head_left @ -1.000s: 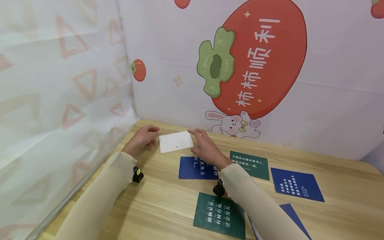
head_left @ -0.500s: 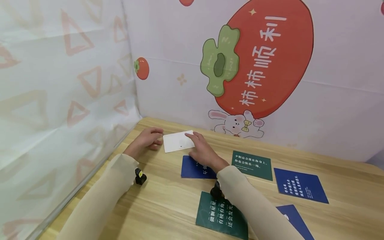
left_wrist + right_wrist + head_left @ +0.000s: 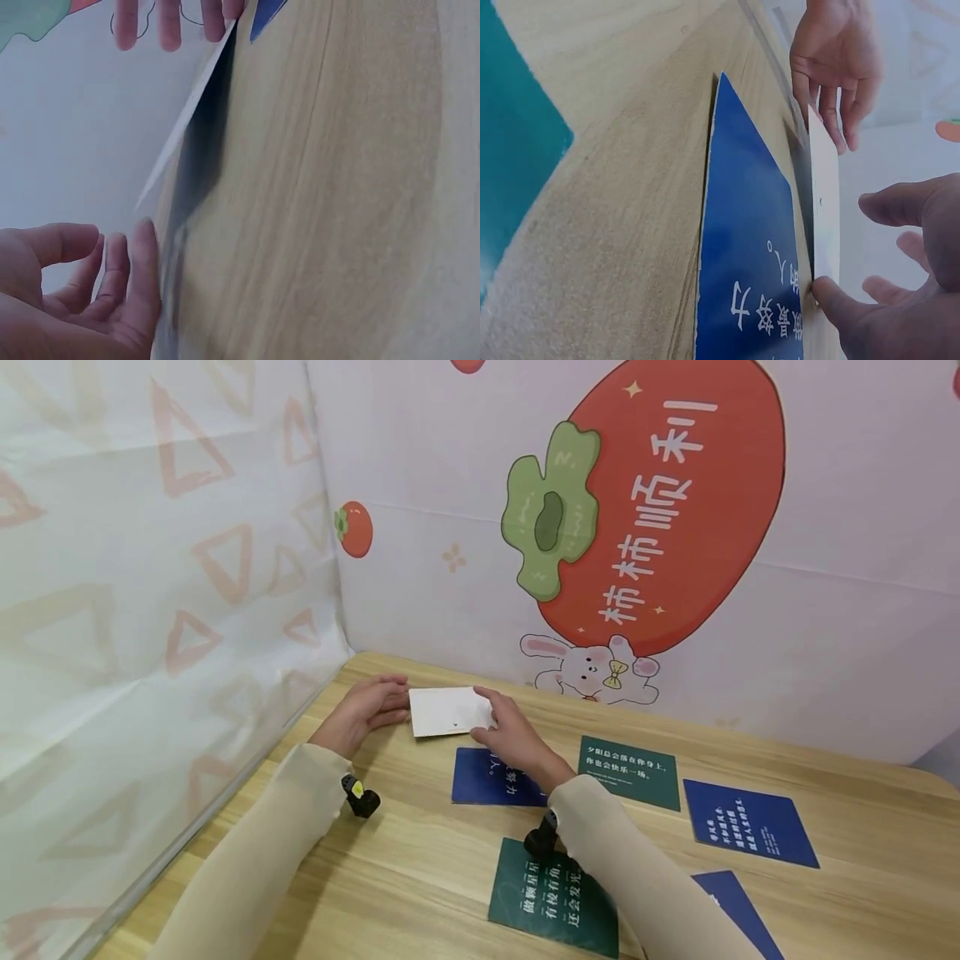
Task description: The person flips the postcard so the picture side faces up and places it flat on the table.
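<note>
A white card with a small dark mark lies between both hands near the table's far left corner. In the left wrist view, the white card slants above the wood with a shadow beneath it. My right hand holds its right end, index finger at the far corner and thumb at the near edge. My left hand stands on edge beside the card's left end, fingers loosely bent and fingertips close to it. Just below the white card lies a blue card with white writing, partly covered by my right hand.
Two green cards and two blue ones lie on the wooden table. My right sleeve overlaps some. Printed sheets rise along the back and left sides.
The right hand has shifted its fingers along the card's right end, and the card has turned slightly straighter. The left hand has come closer to the left edge, its fingers straighter than before.
</note>
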Tool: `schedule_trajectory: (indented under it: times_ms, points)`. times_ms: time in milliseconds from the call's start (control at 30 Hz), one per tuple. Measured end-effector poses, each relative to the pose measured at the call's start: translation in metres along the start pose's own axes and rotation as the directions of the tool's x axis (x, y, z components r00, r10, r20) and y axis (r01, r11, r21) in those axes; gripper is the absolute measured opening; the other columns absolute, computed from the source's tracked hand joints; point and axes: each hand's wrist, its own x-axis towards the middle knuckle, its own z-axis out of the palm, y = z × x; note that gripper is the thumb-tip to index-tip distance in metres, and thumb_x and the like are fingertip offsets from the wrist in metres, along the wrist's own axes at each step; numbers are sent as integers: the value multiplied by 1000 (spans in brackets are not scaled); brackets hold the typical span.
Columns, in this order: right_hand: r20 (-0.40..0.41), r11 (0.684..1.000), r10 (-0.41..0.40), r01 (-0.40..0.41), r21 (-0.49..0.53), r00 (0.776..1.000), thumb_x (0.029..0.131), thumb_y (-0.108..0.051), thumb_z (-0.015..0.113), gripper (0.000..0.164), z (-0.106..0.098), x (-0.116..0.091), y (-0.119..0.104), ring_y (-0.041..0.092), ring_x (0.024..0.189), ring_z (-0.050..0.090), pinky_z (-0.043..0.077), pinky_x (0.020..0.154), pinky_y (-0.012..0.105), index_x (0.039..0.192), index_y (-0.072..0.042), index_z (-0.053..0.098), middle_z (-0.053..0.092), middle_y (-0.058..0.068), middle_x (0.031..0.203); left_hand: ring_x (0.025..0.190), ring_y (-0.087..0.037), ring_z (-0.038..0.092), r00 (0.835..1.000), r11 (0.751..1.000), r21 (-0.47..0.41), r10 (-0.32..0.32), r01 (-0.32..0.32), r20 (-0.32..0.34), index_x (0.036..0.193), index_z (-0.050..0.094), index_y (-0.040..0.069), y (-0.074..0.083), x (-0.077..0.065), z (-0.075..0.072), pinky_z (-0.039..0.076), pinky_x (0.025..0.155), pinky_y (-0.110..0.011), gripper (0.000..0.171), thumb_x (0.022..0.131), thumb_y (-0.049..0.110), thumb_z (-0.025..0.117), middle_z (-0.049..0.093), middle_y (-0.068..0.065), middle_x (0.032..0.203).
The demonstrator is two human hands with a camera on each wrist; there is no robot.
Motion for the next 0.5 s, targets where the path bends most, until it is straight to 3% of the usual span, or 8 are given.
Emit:
schedule_trajectory:
  times_ms: [167, 367, 500]
  points:
    - [-8, 995, 37, -36, 97, 999, 108, -7, 64, 75, -4, -1, 0, 49, 160, 37, 41, 125, 63, 173, -20, 30, 20, 19, 179, 100, -10, 72, 1000, 1000, -1, 24, -24, -17, 159, 50, 9, -4, 5, 1, 64, 88, -23, 50, 110, 8, 61, 50, -12, 164]
    - [-8, 993, 68, -67, 100, 998, 109, -10, 64, 74, -6, -1, 2, 44, 160, 39, 44, 124, 62, 173, -24, 30, 19, 14, 180, 103, -11, 70, 998, 998, 26, 54, -55, 23, 160, 53, 10, -8, 7, 1, 63, 88, -23, 49, 110, 5, 57, 54, -13, 160]
    - [-5, 993, 72, -72, 96, 997, 109, -10, 64, 74, -6, -1, 4, 43, 160, 39, 45, 123, 61, 173, -25, 30, 20, 12, 181, 101, -11, 74, 996, 996, 40, 80, -81, 38, 155, 58, 9, -10, 8, 1, 64, 86, -25, 46, 110, 5, 58, 65, -11, 142]
